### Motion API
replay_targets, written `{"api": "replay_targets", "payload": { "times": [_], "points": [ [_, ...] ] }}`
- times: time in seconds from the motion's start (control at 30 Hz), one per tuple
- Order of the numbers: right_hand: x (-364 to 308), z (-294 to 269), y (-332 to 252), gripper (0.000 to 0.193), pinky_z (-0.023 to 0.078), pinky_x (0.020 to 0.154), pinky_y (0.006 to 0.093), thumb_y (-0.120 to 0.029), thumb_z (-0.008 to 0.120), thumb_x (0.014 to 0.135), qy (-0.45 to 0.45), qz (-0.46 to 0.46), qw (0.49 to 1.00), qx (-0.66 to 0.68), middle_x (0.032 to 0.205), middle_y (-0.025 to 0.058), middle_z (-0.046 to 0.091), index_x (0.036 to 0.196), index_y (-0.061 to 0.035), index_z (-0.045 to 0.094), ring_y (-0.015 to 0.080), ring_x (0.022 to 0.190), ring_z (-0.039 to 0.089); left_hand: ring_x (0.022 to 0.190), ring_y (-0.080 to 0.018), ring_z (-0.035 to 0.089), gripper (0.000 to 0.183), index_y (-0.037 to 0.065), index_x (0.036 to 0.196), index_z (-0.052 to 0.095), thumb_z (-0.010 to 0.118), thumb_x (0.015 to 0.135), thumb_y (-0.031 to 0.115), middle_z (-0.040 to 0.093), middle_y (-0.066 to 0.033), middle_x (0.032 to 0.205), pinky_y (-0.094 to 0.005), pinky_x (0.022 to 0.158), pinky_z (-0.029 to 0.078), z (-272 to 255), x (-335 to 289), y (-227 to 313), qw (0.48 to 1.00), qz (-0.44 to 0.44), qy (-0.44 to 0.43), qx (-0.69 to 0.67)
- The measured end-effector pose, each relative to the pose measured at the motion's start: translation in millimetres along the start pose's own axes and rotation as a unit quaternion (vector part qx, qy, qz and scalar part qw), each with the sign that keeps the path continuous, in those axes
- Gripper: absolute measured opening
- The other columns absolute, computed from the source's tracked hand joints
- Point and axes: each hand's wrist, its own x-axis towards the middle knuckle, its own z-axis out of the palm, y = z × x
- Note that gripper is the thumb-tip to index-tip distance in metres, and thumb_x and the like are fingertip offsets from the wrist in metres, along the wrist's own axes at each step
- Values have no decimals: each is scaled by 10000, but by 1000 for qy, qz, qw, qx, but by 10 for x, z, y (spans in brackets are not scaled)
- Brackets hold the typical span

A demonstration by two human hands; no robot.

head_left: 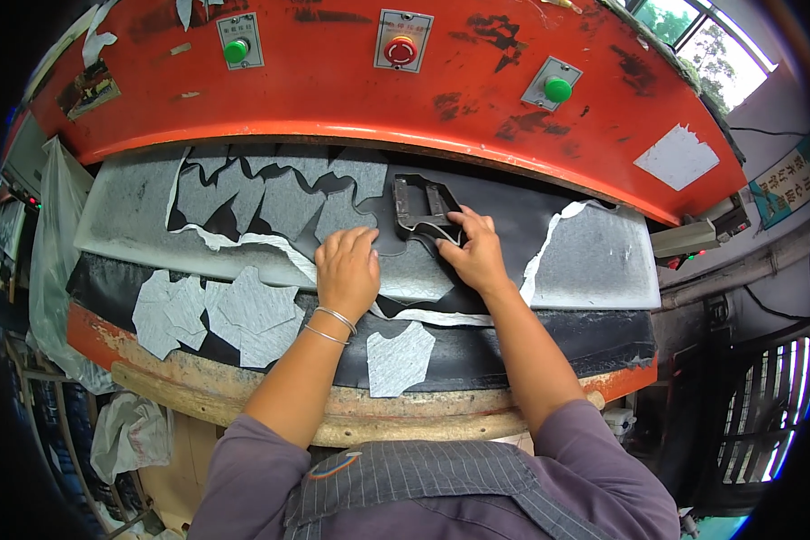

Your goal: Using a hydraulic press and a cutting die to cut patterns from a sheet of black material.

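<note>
My right hand (477, 255) grips the near right edge of a metal cutting die (421, 219), thumb and fingers pressed on its wall. The die stands on a black sheet (513, 202) with a torn white edge. To its left, my left hand (347, 270) lies with fingers stretched on the sheet, beside cut-out gaps that show grey underneath. A single grey cut piece (401, 358) rests on the black ledge nearer to me. More grey pieces (254, 310) lie overlapped on the ledge at the left.
A red machine beam (333, 99) spans the far side, with a green button (236, 50), a red button (401, 50) and another green button (558, 89). The pale cutting board (594, 256) extends beneath the sheet. Clear plastic (58, 261) hangs at the left.
</note>
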Motion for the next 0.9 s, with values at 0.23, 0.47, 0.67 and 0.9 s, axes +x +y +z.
{"api": "replay_targets", "payload": {
  "times": [0.23,0.47,0.67,0.9],
  "points": [
    [-47,56,78,755,346,1027,431,-282,774,701,-15,-63,992,-104,1269,206,554,1352,-43,476,339,1161,501,1197,-243,500,490,33,1295,438,551,819,50,620,-82,1244,-421,1015,309,111,153,-136,993,-62,-60,-84],
    [-124,131,171,771,328,1035,426,-284,775,709,-11,-65,987,-144,1258,176,572,1377,-64,459,338,1171,508,1225,-271,484,503,35,1322,421,524,830,55,589,-89,1280,-430,1018,316,300,360,-317,989,-26,-95,-109],
    [-77,314,87,777,344,1029,440,-307,776,715,9,-42,988,-146,1242,212,576,1336,32,454,335,1151,541,1197,-288,498,493,31,1298,430,498,810,23,618,-81,1244,-430,1023,328,550,838,-584,989,-1,-120,-88],
    [-72,263,176,786,357,1009,432,-302,785,713,20,-63,987,-149,1191,218,594,1358,-2,451,352,1123,545,1175,-306,509,494,29,1285,425,453,794,-26,637,-98,1218,-424,1027,349,635,921,-579,987,3,-103,-126]
  ]
}}
